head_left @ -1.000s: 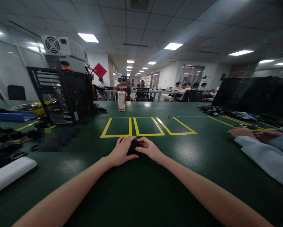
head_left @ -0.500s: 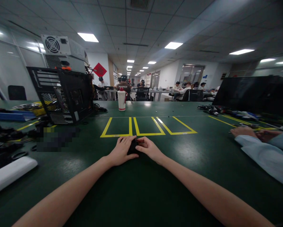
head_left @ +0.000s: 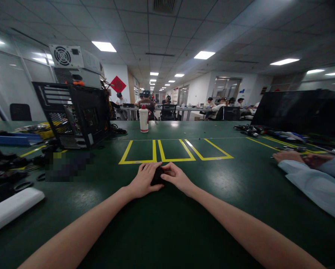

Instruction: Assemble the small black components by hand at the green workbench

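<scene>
A small black object (head_left: 157, 177) rests on the green table (head_left: 167, 228) between my two hands, too dark to make out in detail. My left hand (head_left: 144, 181) is wrapped over its left side, thumb below and fingers along the top. From the right, my right hand (head_left: 176, 177) pinches its edge with thumb and fingers. Just beyond my hands, yellow tape (head_left: 179, 160) marks several open-backed boxes on the tabletop.
An open black computer case (head_left: 83, 116) with power supplies on top stands left. A white bottle (head_left: 144, 119) stands behind the tape. Cables and a white block (head_left: 16, 209) lie left. Another person's hands (head_left: 289, 157) and dark monitors (head_left: 298, 112) are right.
</scene>
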The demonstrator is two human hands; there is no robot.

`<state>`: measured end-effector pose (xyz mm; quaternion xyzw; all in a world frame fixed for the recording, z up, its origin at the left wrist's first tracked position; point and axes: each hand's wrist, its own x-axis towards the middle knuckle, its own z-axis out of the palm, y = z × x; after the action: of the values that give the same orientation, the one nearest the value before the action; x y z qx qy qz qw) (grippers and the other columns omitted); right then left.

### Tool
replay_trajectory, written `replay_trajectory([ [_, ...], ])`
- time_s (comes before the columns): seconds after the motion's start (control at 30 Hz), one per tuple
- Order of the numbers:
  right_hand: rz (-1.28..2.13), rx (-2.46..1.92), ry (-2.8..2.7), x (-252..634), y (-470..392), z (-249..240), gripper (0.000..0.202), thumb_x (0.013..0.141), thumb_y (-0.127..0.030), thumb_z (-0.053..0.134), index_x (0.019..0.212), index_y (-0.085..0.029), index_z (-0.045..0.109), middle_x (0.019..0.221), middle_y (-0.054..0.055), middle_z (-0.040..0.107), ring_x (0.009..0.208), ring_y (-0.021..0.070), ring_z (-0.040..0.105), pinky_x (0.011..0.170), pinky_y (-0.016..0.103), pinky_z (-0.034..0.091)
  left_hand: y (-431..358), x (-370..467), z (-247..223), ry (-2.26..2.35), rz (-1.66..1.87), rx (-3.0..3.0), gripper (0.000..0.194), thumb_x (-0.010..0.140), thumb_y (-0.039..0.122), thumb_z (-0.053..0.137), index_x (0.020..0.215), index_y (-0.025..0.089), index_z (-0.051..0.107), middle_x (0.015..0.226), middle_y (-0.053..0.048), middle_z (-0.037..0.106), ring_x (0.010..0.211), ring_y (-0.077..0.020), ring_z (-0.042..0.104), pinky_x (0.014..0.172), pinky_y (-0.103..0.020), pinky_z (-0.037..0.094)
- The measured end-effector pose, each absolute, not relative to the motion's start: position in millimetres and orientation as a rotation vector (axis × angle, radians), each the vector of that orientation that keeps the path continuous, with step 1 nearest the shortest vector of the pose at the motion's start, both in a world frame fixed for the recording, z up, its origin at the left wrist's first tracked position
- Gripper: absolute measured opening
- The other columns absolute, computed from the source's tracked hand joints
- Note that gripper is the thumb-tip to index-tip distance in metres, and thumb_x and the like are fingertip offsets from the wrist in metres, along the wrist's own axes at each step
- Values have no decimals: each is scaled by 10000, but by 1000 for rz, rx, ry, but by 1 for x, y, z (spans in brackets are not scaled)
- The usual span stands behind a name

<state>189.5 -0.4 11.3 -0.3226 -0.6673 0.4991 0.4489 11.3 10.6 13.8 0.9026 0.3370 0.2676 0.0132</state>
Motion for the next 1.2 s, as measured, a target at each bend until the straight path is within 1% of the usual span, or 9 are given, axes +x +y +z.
replay_trajectory([
  [0.13, 1220, -860, -1660, 191, 2, 10, 296, 685, -262, 600, 944, -178, 484, 990, 37, 535, 945, 171, 539, 859, 359, 419, 10, 11, 14, 1043, 833, 2813, 684, 687, 354, 599, 1245, 242, 220, 1186, -54, 426, 1093, -237, 379, 958, -423, 192],
  [0.23, 1262, -817, -1689, 192, 3, 10, 291, 680, -245, 606, 933, -178, 479, 976, 31, 540, 936, 170, 544, 857, 360, 421, 10, 11, 14, 1038, 840, 2816, 664, 686, 354, 598, 1233, 237, 240, 1185, -58, 424, 1094, -239, 376, 957, -420, 190],
  [0.4, 1274, -734, -1695, 191, 3, 7, 361, 620, -194, 662, 917, -188, 456, 948, 4, 533, 929, 156, 540, 867, 349, 416, 11, 11, 12, 1045, 851, 2821, 649, 683, 344, 603, 1220, 226, 259, 1163, -66, 438, 1081, -238, 384, 944, -416, 201],
  [0.6, 1228, -766, -1647, 188, 1, 9, 241, 691, -251, 597, 890, -185, 478, 938, 12, 531, 916, 155, 543, 858, 347, 418, 12, 11, 11, 1035, 844, 2819, 668, 680, 349, 608, 1229, 234, 246, 1176, -62, 430, 1089, -238, 376, 950, -422, 190],
  [0.8, 1209, -872, -1666, 189, -2, 12, 308, 695, -273, 590, 968, -179, 484, 989, 41, 526, 951, 176, 532, 875, 379, 405, 12, 11, 11, 1039, 843, 2817, 669, 679, 341, 610, 1229, 230, 246, 1178, -55, 429, 1093, -232, 377, 962, -417, 177],
  [1.0, 1248, -749, -1684, 188, -1, 10, 376, 617, -218, 662, 937, -186, 468, 961, 18, 529, 937, 168, 540, 875, 374, 408, 11, 11, 10, 1045, 856, 2824, 656, 681, 337, 605, 1225, 229, 254, 1174, -65, 434, 1087, -238, 382, 951, -421, 192],
  [1.07, 1244, -746, -1680, 187, -1, 10, 353, 630, -212, 652, 930, -192, 467, 949, 11, 526, 933, 160, 539, 872, 361, 413, 11, 11, 11, 1044, 850, 2823, 658, 683, 336, 604, 1227, 232, 250, 1178, -64, 432, 1091, -238, 378, 953, -423, 187],
  [1.2, 1210, -767, -1656, 187, -2, 11, 238, 696, -252, 589, 901, -193, 483, 933, 8, 527, 923, 153, 540, 859, 346, 422, 10, 11, 12, 1044, 838, 2822, 676, 679, 344, 608, 1233, 234, 238, 1187, -58, 424, 1099, -232, 372, 960, -422, 180],
])
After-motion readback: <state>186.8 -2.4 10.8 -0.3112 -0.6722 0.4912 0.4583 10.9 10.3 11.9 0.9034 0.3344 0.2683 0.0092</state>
